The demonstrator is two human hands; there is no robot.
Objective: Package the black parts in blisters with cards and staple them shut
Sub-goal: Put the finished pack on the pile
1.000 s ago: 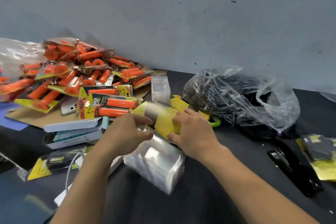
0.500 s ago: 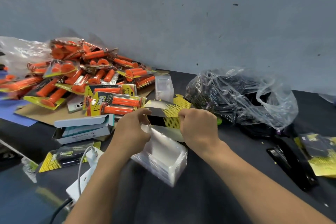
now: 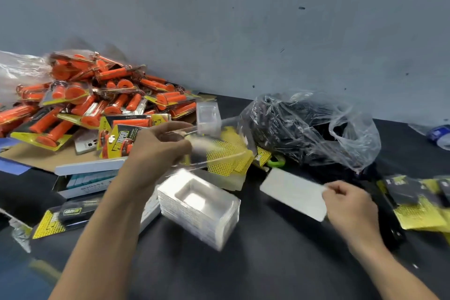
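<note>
My left hand (image 3: 158, 151) grips a clear blister (image 3: 216, 151), blurred, above the pile of yellow mesh-print cards (image 3: 233, 165). Out to the right, low over the black table, my right hand (image 3: 350, 204) pinches one card (image 3: 292, 192) by its edge, white back facing up. A stack of empty clear blisters (image 3: 199, 209) stands on the table between my arms. Behind the cards lies a clear plastic bag of black parts (image 3: 304, 129). Finished yellow-and-black packs (image 3: 414, 204) lie at the far right.
A heap of packaged orange grips (image 3: 97, 100) fills the back left on cardboard. White boxes (image 3: 90, 178) and another yellow pack (image 3: 65, 214) lie at the left. A green object (image 3: 276, 161) sits by the bag. A long black item (image 3: 389, 226) lies beside my right hand.
My hands have come apart. The right hand swung out to the right with a single card, white side up. The left hand lifted a clear blister off the stack.
</note>
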